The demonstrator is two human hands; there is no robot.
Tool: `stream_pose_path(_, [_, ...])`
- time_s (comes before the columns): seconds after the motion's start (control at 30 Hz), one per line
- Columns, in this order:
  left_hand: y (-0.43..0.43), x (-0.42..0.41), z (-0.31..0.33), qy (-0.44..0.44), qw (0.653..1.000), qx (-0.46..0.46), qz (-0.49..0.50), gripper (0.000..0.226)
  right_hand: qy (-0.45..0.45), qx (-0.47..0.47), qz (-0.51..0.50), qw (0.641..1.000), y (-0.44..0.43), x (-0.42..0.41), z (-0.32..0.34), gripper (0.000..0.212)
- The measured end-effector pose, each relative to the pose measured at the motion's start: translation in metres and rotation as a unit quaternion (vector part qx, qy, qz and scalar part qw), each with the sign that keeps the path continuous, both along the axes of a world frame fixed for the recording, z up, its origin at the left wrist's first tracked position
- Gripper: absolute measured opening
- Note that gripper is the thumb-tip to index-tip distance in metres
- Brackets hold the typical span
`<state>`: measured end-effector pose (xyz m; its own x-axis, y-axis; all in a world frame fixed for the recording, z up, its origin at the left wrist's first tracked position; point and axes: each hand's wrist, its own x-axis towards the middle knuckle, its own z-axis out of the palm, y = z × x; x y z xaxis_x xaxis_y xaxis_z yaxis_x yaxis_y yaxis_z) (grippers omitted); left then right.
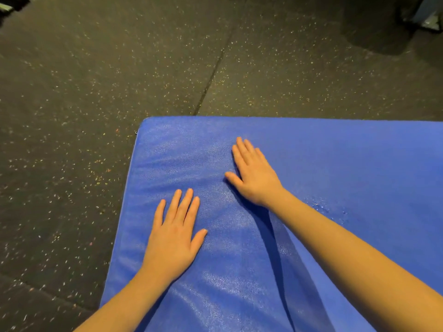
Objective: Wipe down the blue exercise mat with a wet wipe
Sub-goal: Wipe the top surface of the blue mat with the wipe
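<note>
Fingers [184, 207] of left hand [171, 243] and right hand [254, 178]: straight, slightly spread, pressed flat, holding nothing. Directly under fingertips: blue mat [347, 164], corner just beyond. No wipe visible. Likely best: fetch wipe, stroke flat, overlapping, toward edges.

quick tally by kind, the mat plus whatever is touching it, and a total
mat: 1 (blue)
hands: 2 (left hand and right hand, both flat on the mat)
total: 3
</note>
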<state>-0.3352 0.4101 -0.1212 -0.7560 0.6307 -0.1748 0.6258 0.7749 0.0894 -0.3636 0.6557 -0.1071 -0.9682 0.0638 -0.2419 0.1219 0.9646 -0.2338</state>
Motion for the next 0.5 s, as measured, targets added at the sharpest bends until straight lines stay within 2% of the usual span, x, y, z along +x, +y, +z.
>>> stream_pose_path(0.07, [0.000,0.000,0.000,-0.002,1.000,0.000,0.000,0.074,0.011,0.030,0.025,0.999,0.015,-0.005,-0.001,0.070])
stream_pose_path(0.23, [0.001,-0.001,0.002,0.001,1.000,0.005,-0.002,0.071,-0.013,0.017,-0.149,0.989,0.029,-0.045,0.001,0.068])
stream_pose_path(0.3, [0.001,0.000,0.003,0.000,1.000,0.010,-0.004,0.067,-0.017,-0.003,-0.116,0.993,0.015,-0.051,0.003,0.070])
stream_pose_path(0.4, [0.002,-0.006,0.004,0.004,1.000,0.019,-0.013,0.067,-0.019,0.004,-0.015,1.000,0.018,-0.045,0.003,0.068])
stream_pose_path(0.5, [0.018,-0.033,0.004,0.015,0.999,0.034,-0.006,0.068,-0.007,0.037,-0.049,0.998,0.045,-0.049,0.003,0.061])
